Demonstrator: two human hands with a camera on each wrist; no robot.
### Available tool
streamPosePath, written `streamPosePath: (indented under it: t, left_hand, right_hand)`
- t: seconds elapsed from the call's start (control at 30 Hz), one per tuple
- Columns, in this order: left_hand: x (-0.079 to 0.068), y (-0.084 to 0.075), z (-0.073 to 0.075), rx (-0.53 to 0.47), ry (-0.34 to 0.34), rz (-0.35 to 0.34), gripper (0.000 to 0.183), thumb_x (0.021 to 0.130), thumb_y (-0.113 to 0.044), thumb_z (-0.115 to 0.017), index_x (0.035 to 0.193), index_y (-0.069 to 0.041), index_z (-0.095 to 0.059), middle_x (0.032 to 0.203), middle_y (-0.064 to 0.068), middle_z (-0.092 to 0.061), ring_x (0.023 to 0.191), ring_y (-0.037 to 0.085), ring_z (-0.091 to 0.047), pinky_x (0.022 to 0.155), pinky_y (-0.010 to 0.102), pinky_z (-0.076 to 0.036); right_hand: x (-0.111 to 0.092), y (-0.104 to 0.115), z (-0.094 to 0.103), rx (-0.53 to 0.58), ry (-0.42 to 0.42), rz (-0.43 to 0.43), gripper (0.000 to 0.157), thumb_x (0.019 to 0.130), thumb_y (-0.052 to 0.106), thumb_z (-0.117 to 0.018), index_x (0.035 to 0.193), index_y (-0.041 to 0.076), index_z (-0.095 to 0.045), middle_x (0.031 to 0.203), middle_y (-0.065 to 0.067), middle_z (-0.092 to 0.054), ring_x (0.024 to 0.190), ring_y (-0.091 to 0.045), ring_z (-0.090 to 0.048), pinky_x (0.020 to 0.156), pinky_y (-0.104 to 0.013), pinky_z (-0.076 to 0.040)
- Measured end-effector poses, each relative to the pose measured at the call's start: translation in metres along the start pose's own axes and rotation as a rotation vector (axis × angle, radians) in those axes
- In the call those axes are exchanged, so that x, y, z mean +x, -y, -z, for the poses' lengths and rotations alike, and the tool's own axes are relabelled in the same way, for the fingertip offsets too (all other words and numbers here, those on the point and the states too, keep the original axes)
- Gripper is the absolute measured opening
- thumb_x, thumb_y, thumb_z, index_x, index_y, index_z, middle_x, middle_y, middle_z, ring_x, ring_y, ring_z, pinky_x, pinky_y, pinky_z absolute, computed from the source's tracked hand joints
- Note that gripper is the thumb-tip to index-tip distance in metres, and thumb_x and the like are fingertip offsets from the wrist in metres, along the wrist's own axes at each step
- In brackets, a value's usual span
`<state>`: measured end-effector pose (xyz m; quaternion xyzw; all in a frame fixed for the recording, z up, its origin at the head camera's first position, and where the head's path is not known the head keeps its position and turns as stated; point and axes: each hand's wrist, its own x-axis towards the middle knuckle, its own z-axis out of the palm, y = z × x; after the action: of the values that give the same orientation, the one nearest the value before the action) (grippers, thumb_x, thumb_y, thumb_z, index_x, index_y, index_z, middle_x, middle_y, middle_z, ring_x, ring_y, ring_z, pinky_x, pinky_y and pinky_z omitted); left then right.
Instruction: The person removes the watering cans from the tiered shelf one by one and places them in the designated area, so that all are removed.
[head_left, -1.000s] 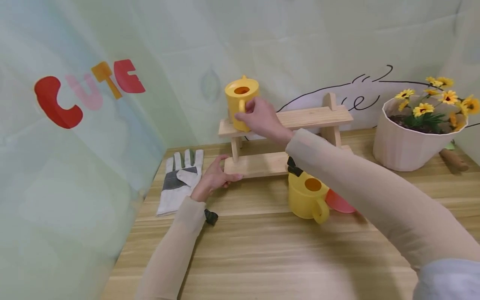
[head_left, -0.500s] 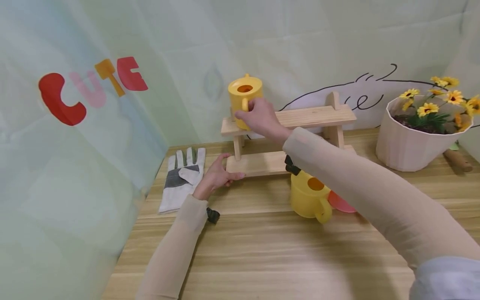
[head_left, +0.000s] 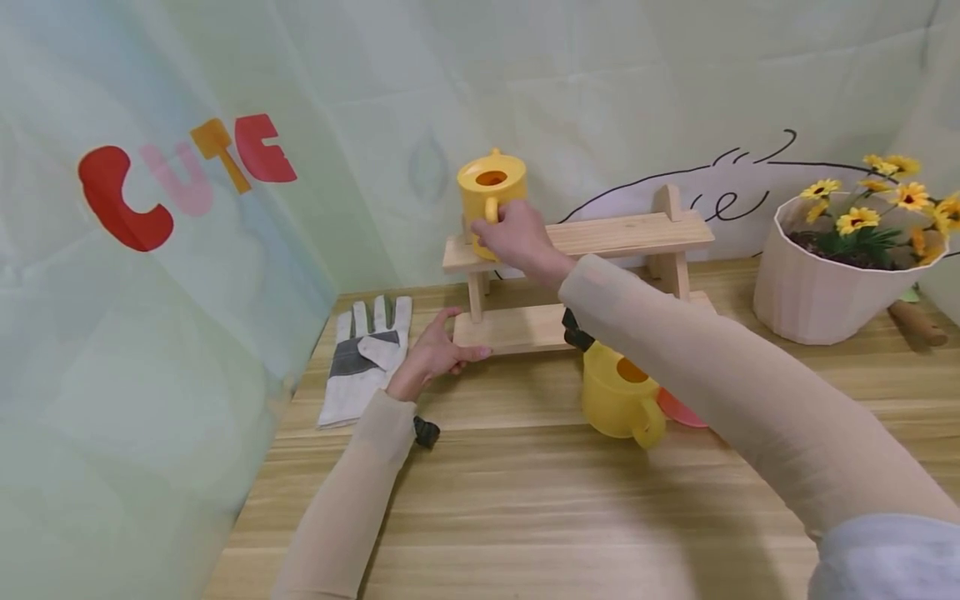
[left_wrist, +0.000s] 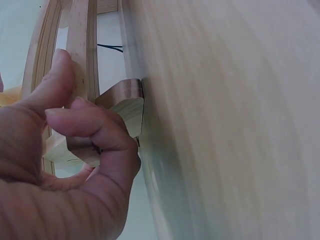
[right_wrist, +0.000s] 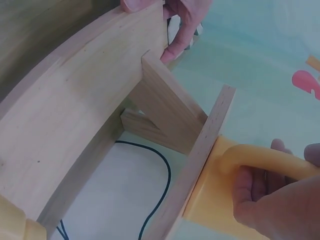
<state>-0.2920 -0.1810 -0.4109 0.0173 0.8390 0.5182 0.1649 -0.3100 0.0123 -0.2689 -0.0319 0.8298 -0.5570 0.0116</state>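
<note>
On the left end of the upper board of a wooden two-tier shelf [head_left: 630, 234] stands a yellow watering can [head_left: 474, 196]. My right hand [head_left: 521, 237] holds it by its handle, the fingers curled round the handle [right_wrist: 267, 157] in the right wrist view. The can's base meets the upper board there. My left hand [head_left: 433, 350] grips the left end of the lower board [head_left: 517, 327], thumb along the front edge. In the left wrist view its fingers curl about the board's end. A second yellow watering can [head_left: 609, 396] stands in front of the shelf, partly behind my right forearm.
A pink-red object [head_left: 681, 408] is mostly hidden by the right forearm. Left of the shelf lies a white and grey work glove [head_left: 360, 371]. A white flowerpot [head_left: 813, 287] with yellow flowers stands at the right, a brown wooden handle [head_left: 917, 323] beside it.
The head view has shifted slightly. Both hands keep their holds on the watering can and the shelf; the right forearm has moved a little to the left.
</note>
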Motion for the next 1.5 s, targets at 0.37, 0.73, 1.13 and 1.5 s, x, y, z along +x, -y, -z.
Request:
streamPosePath:
  t: [0.37,0.73,1.13,1.5]
  left_hand:
    - [0.002,0.002,0.000,-0.007,-0.001,0.000,0.101,0.092,-0.014,-0.090,0.169,-0.010,-0.024,0.086,0.004,-0.062,0.054,0.010,-0.050,0.055,0.024,-0.045]
    - [0.002,0.001,0.001,0.000,-0.003,0.004,0.101,0.092,-0.014,-0.090,0.169,-0.010,-0.024,0.085,0.006,-0.061,0.056,0.011,-0.050,0.056,0.024,-0.045]
    - [0.003,0.001,0.000,-0.001,-0.008,0.013,0.103,0.091,-0.012,-0.090,0.170,-0.010,-0.024,0.085,0.006,-0.063,0.056,0.012,-0.051,0.056,0.024,-0.046]
    - [0.003,0.002,0.000,-0.014,0.004,0.006,0.105,0.091,-0.013,-0.091,0.171,-0.011,-0.022,0.084,0.005,-0.061,0.055,0.011,-0.050,0.056,0.023,-0.045]
  right_hand:
    - [0.006,-0.003,-0.002,0.229,0.038,-0.016,0.026,0.114,0.019,-0.053,0.117,-0.001,-0.068,0.098,-0.005,-0.069,0.086,-0.014,-0.070,0.105,-0.037,-0.063]
    - [0.008,-0.006,-0.005,0.363,-0.035,-0.002,0.025,0.113,0.016,-0.049,0.093,0.007,-0.060,0.081,-0.003,-0.060,0.068,-0.010,-0.056,0.072,-0.022,-0.055]
    - [0.003,-0.008,-0.003,0.219,-0.113,0.024,0.037,0.112,0.024,-0.046,0.079,0.012,-0.056,0.077,-0.001,-0.056,0.066,-0.013,-0.051,0.062,-0.025,-0.043]
    - [-0.011,-0.005,-0.005,0.216,-0.111,0.032,0.035,0.113,0.025,-0.048,0.081,0.011,-0.054,0.078,-0.001,-0.054,0.069,-0.015,-0.051,0.062,-0.027,-0.044]
